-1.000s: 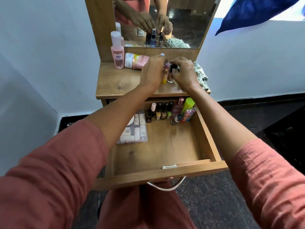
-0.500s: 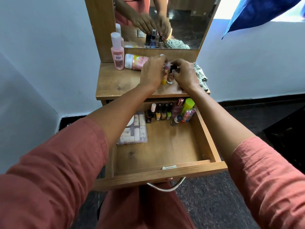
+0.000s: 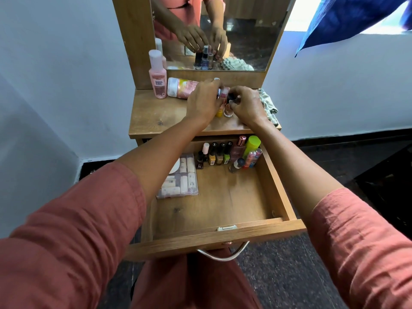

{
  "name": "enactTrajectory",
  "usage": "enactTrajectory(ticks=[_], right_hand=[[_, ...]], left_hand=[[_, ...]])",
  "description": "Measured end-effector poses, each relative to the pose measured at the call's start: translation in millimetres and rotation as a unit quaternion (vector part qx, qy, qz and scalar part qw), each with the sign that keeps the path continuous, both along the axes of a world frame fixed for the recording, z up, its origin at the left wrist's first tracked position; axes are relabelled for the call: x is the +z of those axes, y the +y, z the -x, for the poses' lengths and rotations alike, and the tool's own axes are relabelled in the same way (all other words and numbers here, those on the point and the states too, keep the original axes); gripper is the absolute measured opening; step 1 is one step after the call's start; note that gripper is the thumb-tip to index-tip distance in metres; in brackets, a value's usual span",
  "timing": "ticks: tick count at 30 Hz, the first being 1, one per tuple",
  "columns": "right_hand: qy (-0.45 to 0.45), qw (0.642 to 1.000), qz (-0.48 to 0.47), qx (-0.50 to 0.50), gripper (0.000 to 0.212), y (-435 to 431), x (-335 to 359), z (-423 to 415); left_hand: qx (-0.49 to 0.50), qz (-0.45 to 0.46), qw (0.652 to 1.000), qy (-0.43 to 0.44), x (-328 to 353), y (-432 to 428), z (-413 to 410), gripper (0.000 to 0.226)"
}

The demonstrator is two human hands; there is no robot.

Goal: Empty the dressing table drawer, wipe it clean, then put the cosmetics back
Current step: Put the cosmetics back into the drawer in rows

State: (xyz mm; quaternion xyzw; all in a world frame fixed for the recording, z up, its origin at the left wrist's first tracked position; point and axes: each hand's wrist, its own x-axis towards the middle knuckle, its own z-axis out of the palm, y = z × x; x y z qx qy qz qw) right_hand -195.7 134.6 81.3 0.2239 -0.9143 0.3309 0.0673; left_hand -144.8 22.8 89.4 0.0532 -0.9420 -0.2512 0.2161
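Observation:
The wooden drawer (image 3: 274,188) stands pulled out below the dressing table top (image 3: 156,114). At its back stand several nail polish bottles (image 3: 219,153), a green-capped bottle (image 3: 252,144) and small tubes; a clear pouch of items (image 3: 180,179) lies at its left. On the table top, a cluster of small bottles (image 3: 225,105) stands between my hands. My left hand (image 3: 204,102) curls around bottles on the cluster's left. My right hand (image 3: 247,105) pinches a dark-capped bottle on its right.
A pink bottle (image 3: 157,79) stands at the table's back left, and a white-capped tube (image 3: 181,88) lies beside it. A checked cloth (image 3: 268,105) sits at the right edge. The mirror (image 3: 245,30) reflects my hands. Dark floor lies around the table.
My hands stay on the bottle cluster on the table top; fingers have shifted only slightly. The drawer's contents are unchanged.

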Motion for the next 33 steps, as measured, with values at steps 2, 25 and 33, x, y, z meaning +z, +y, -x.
enactTrajectory(ticks=[2,25,33], right_hand=[[-0.005,1.0,0.0,0.001,0.033,-1,0,0],[0.01,0.996,0.09,-0.008,0.016,-1,3,-5],[0.015,0.991,0.133,-0.013,0.013,17,1,-23]], left_hand=[[0.004,-0.003,1.0,0.002,1,0,1,0.024],[-0.011,-0.065,0.998,-0.018,1,-5,-1,0.033],[-0.031,-0.107,0.994,-0.002,-3,-2,-21,0.032]])
